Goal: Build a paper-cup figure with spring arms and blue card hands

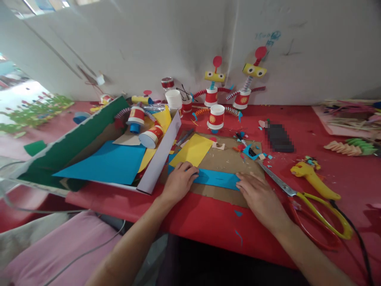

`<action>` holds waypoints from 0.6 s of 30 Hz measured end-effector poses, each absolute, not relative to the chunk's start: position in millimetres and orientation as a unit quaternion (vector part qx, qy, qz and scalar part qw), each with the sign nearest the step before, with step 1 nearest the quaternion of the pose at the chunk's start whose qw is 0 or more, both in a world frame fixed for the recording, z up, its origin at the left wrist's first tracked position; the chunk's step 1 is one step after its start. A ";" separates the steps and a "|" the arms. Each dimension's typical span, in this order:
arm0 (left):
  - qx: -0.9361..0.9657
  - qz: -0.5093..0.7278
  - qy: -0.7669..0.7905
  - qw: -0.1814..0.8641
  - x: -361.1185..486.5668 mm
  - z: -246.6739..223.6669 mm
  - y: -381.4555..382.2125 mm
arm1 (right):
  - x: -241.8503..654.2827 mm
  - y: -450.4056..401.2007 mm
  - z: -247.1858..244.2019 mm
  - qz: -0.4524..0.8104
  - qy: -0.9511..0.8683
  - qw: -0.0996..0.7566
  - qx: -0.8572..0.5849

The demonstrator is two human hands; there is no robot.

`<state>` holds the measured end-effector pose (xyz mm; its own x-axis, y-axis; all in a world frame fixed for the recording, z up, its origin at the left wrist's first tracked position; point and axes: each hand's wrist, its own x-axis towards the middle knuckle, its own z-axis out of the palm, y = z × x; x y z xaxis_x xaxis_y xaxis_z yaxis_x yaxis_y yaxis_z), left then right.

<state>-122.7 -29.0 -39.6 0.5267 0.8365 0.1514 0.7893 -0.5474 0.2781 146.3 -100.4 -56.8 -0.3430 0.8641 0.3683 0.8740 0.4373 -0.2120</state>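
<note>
A long blue paper strip [219, 179] with a short dark line on it lies flat over brown cardboard [235, 153]. My left hand [180, 181], fingers bent and close together, holds the strip toward its left end. At the opposite end, my right hand [259, 195] has its fingertips closed on the strip's edge. Just behind my left hand is a yellow paper sheet [195, 150]. Large scissors [293, 192] with yellow and red handles lie to the right of my right hand.
An open box [159, 159] at left holds blue paper and cup figures. Paper-cup robots [211, 96] stand along the wall. A yellow glue gun [318, 182], its black cord, a pixelated dark object [279, 137] and paper scraps lie on the red table [205, 212].
</note>
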 end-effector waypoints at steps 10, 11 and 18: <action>0.912 0.153 0.379 0.037 -142.1 -44.9 -30.8 | 171.5 -108.6 -66.4 0.027 -0.851 0.178 -0.493; 0.918 0.151 0.366 0.032 -144.6 -43.3 -30.7 | 172.9 -108.3 -66.7 0.018 -0.857 0.172 -0.486; 0.934 0.144 0.327 0.017 -144.4 -30.4 -30.9 | 169.7 -105.2 -55.2 -0.025 -0.864 0.171 -0.474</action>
